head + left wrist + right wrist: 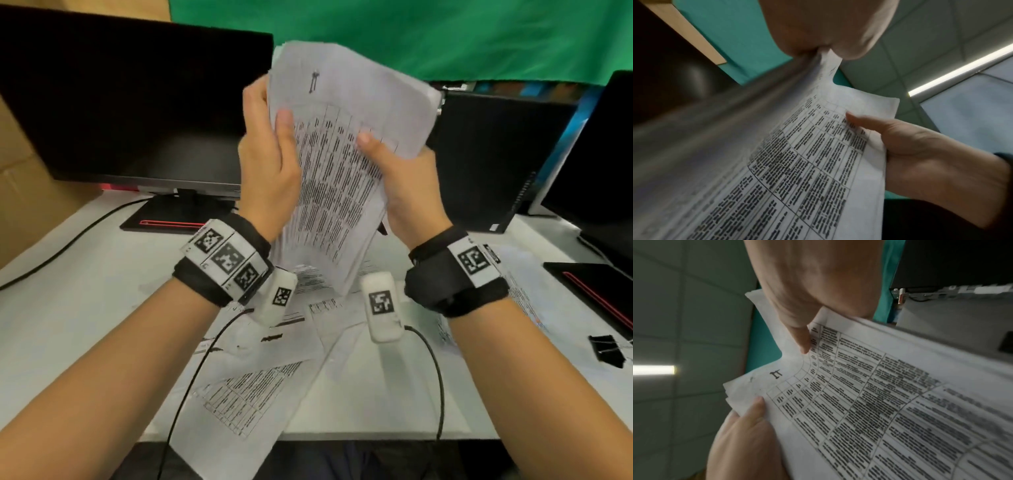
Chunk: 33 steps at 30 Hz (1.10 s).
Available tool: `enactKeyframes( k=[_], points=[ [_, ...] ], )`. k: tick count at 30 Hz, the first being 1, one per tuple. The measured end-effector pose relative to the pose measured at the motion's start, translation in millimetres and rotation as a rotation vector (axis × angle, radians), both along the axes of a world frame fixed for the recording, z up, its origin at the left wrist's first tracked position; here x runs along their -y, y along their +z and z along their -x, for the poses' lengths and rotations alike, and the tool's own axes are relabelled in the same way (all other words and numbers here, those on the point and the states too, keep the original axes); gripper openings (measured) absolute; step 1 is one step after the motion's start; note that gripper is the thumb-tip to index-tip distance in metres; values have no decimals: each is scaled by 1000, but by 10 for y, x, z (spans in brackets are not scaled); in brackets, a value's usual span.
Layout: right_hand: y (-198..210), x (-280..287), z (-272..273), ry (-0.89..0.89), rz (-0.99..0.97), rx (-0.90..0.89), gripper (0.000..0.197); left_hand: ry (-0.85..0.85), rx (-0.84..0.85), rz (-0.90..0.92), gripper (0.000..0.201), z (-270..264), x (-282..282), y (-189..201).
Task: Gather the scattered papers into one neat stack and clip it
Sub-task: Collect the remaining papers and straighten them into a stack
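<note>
A stack of printed papers (342,154) with tables of text stands nearly upright above the white desk (85,308), held by both hands. My left hand (270,137) grips its left edge, thumb on the front sheet. My right hand (394,164) grips the right edge, thumb on the front too. The left wrist view shows the left hand (818,32) pinching the stack (797,162), with the right hand (920,154) opposite. The right wrist view shows the right hand (807,296) on the stack (879,402) above the left hand (744,434). Loose sheets (260,387) lie on the desk below. A black binder clip (606,349) sits at the right.
A black monitor (137,102) stands at the back left, with a dark computer tower (493,154) and a second monitor (596,154) at the right. Black cables (191,377) run from the wrist cameras over the front edge. More sheets (524,291) lie under my right wrist.
</note>
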State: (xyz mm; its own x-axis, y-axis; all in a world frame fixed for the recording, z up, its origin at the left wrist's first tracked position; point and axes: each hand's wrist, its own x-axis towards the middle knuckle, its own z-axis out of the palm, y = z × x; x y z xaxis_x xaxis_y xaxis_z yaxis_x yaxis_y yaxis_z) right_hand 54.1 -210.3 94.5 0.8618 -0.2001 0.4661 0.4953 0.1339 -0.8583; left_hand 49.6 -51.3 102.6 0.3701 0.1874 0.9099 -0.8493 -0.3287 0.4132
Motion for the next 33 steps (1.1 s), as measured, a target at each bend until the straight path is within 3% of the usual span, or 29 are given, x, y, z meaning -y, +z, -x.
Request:
enactKeyframes(
  k=[2, 3, 6, 8, 11, 14, 18, 20, 22, 24, 26, 29, 31, 33],
  points=[
    [-85, 76, -18, 5, 12, -15, 43, -27, -72, 4, 29, -34, -63, -84],
    [-217, 136, -28, 15, 54, -81, 43, -70, -200, 8, 33, -77, -143, -222],
    [-817, 283, -36, 122, 254, -413, 37, -283, -934, -138, 55, -176, -429, -812],
    [-1166, 289, -28, 207, 258, -580, 37, -344, -1261, -322, 49, -159, -507, -1144],
    [-1314, 225, -78, 127, 131, -525, 34, -238, -1203, -124, 41, -191, -528, -1304],
    [-1202, 257, -119, 85, 11, -532, 37, -286, -1208, 32, 43, -214, -575, -1251],
    [-1325, 251, -64, 288, 80, -785, 30, -128, -1584, 26, 76, -200, -583, -1401],
    [-1457, 214, -53, 347, 176, -887, 31, -77, -1660, -35, 80, -180, -535, -1448],
    [-1546, 249, -104, 280, 248, -928, 33, -43, -1635, -22, 75, -180, -542, -1459],
    [-1579, 288, -132, 160, 241, -962, 32, -177, -1609, 148, 63, -116, -556, -1420],
    [-1596, 240, -102, 182, 206, -988, 30, -272, -1627, 200, 56, -107, -527, -1421],
    [-1567, 114, -28, 281, 142, -963, 20, -225, -1623, 77, 63, -136, -441, -1444],
    [-1546, 154, -63, 198, 140, -922, 14, -104, -1591, 53, 61, -159, -468, -1431],
    [-1550, 241, -90, 164, 239, -954, 16, -108, -1567, 52, 50, -163, -550, -1425]
  ],
)
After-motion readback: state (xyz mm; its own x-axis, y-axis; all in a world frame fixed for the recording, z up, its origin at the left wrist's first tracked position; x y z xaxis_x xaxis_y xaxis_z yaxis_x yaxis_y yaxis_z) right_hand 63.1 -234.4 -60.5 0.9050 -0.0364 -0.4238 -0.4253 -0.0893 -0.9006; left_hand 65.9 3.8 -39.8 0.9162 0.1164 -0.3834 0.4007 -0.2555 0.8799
